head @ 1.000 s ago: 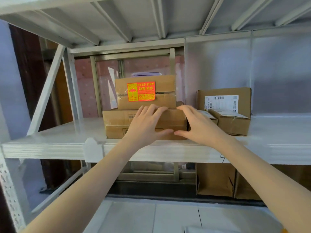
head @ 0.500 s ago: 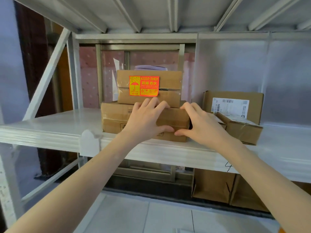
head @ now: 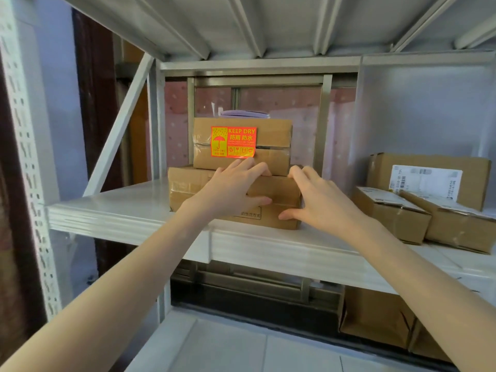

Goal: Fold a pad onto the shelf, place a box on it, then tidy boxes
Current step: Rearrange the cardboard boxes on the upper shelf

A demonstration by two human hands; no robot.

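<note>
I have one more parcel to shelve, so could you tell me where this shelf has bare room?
The shelf is bare left of the bottom box, out to the diagonal brace. A narrower gap lies between that stack and the small boxes on the right. The right end is crowded.

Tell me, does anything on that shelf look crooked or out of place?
Slightly. The upper box sits off-centre on the lower box, leaving a bare ledge at the left. On the right, two small boxes lie angled against an upright box.
</note>
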